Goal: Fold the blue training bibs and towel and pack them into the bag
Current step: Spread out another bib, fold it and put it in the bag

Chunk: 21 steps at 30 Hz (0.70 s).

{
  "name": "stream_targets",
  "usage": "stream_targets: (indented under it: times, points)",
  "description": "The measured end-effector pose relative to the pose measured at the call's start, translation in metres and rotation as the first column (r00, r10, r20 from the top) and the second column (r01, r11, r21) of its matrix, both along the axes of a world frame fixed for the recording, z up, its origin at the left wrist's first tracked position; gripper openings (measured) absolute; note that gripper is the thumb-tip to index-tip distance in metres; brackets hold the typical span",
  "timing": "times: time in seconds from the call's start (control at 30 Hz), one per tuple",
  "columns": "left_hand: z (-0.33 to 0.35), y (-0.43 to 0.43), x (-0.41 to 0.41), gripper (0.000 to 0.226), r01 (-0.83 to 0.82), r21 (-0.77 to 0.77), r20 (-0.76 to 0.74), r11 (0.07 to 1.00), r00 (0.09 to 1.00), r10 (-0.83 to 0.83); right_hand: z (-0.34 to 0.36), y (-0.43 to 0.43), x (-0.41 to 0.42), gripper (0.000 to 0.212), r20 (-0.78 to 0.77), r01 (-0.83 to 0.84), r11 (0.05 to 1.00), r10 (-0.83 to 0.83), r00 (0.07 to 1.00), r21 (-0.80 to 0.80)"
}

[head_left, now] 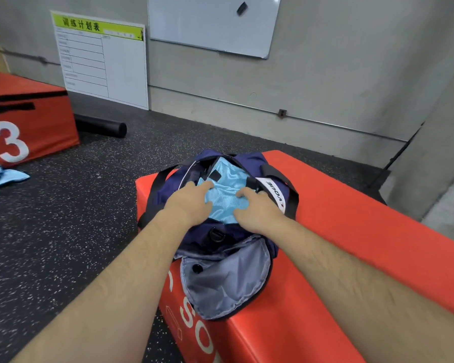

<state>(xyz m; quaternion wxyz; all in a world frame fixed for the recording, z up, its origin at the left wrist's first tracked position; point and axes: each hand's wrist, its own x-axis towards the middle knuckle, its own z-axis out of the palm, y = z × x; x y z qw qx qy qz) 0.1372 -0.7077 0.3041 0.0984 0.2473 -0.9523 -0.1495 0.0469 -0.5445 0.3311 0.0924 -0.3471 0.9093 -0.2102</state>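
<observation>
Two hands at the open bag (pixel 247 162) on the red padded box (pixel 351 218): left hand (pixel 192 199) pressing near-straight fingers onto the folded blue bib (pixel 227 199) in the main compartment, right hand (pixel 257 208) curling fingers into its right edge. Likely light, limp, slippery mesh; best taken at folded edges, flattened by palm. On the floor (pixel 89 205), well apart leftward, a second blue bib (pixel 0 176), crumpled.

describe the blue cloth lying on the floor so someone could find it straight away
Look far left for the red box with a white 3. On the speckled floor just in front of it lies a crumpled light blue cloth. Unlike the blue fabric in the navy bag, it lies loose, outside any bag.
</observation>
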Motion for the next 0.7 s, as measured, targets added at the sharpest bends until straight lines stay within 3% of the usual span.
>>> stream_targets:
  times: [0.07, 0.17, 0.27, 0.43, 0.5, 0.6, 0.7]
  points:
    - [-0.002, 0.005, 0.000, 0.055, -0.025, -0.026, 0.005, 0.999, 1.000, 0.025, -0.003, -0.004, 0.007, 0.049, -0.209, 0.034, 0.994, -0.012, 0.978, 0.100]
    - [-0.003, 0.007, 0.000, 0.057, -0.060, -0.117, -0.016, 0.991, 0.998, 0.058, -0.006, -0.015, 0.015, 0.053, -0.510, -0.033, 0.982, 0.125, 0.851, 0.186]
    - [0.001, 0.005, 0.001, 0.060, -0.113, -0.331, -0.027, 0.937, 0.994, 0.110, -0.011, -0.033, 0.017, 0.058, -0.448, -0.184, 0.959, 0.265, 0.854, 0.217]
    - [0.005, 0.003, 0.006, 0.047, -0.164, -0.418, -0.121, 0.894, 0.985, 0.124, -0.018, -0.060, 0.015, 0.056, -0.264, -0.158, 0.917, 0.265, 0.927, 0.367]
    - [0.006, 0.000, 0.005, 0.037, -0.130, -0.410, -0.208, 0.903, 0.977, 0.046, -0.019, -0.064, 0.010, 0.058, -0.225, -0.146, 0.894, 0.260, 0.939, 0.425]
    - [0.004, 0.001, 0.002, 0.025, 0.036, -0.509, -0.371, 0.860, 0.892, -0.257, -0.025, -0.068, 0.004, 0.061, -0.196, -0.141, 0.863, 0.265, 0.944, 0.485]
    - [-0.003, 0.002, -0.002, 0.023, 0.186, -0.452, -0.345, 0.872, 0.866, -0.363, -0.030, -0.067, 0.003, 0.061, -0.216, -0.147, 0.871, 0.274, 0.937, 0.469]
